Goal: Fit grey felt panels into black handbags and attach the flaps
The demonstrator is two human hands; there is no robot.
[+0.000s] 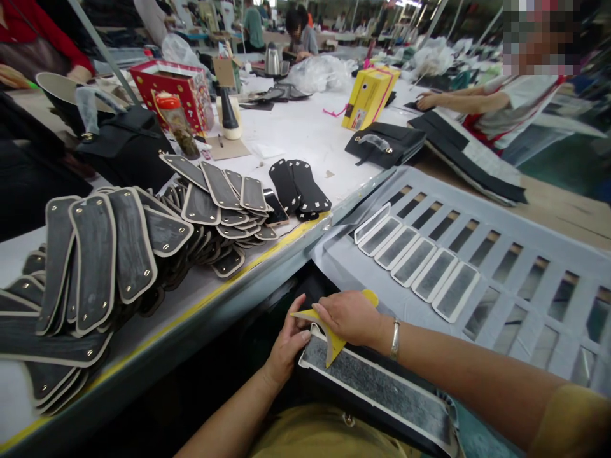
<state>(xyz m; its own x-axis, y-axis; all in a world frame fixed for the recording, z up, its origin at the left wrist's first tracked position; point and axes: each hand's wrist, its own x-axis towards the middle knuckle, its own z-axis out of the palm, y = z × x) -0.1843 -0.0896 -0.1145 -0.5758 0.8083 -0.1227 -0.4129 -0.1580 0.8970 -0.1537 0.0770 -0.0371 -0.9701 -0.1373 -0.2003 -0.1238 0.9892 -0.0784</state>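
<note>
On my lap lies a black bag, its long grey panel facing up inside a pale, raised border. My right hand, with a metal bracelet at the wrist, is closed around a curved yellow scraper. The scraper's lower edge meets the panel near its far left end. My left hand grips that end of the bag, thumb along the corner and index finger pointing up beside the scraper. Its other fingers are partly hidden behind the bag.
Stacks of grey panels with pale edges cover the left table, beside black pieces and a phone. At right, several pale-rimmed panels lie on a slotted grey sheet. A yellow box stands farther back; a co-worker works at right.
</note>
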